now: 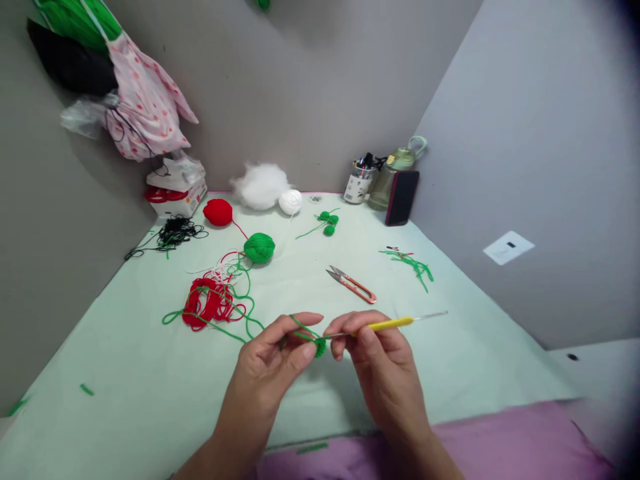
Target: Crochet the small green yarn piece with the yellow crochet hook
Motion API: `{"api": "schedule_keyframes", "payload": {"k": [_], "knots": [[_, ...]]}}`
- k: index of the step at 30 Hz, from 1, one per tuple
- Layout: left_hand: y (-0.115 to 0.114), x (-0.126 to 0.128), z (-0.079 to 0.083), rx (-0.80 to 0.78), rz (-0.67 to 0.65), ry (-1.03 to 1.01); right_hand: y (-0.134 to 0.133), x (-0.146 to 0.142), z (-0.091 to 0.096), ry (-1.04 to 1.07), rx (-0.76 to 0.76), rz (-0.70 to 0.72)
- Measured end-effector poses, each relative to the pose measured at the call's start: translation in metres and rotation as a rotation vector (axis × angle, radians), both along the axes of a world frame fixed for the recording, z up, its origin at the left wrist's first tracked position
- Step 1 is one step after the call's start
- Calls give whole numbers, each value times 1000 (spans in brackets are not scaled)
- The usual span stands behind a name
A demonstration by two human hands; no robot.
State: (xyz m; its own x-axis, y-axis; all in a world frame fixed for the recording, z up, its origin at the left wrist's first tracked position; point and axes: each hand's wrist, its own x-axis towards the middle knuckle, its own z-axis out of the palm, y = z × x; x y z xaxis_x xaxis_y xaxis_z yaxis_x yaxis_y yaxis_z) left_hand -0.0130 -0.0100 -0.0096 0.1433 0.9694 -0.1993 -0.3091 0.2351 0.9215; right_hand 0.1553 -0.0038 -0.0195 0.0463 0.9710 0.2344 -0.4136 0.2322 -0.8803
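Between thumb and fingers, my left hand (273, 363) pinches a small green crochet piece (321, 347), with green yarn looped over its raised index finger. My right hand (383, 357) is closed around a crochet hook (393, 324) with a yellow handle. The hook's metal tip meets the green piece; whether it sits in a stitch is too small to tell. From the left hand, green yarn trails back toward a green yarn ball (259, 248). Orange-handled thread snips (352, 285) lie just beyond my hands.
Tangled red yarn (207, 303) lies left of my hands, near a red yarn ball (218, 212). White stuffing (263, 185), small green crochet pieces (329, 219), a pen cup (359, 183), a bottle (387, 183) and an upright phone (403, 198) stand or lie farther back. Green scraps (413, 263) are at right.
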Motion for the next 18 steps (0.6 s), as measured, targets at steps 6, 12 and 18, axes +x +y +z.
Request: {"api": "schedule_keyframes", "payload": {"k": [6,12,18], "knots": [[0,0,1,28,0,-8,1,4,2,-10,16,67],[1,0,3,102,40,88,-9,8,3,-273,212,-50],[0,1,1,103,74,186,-15,14,7,-631,488,-95]]}}
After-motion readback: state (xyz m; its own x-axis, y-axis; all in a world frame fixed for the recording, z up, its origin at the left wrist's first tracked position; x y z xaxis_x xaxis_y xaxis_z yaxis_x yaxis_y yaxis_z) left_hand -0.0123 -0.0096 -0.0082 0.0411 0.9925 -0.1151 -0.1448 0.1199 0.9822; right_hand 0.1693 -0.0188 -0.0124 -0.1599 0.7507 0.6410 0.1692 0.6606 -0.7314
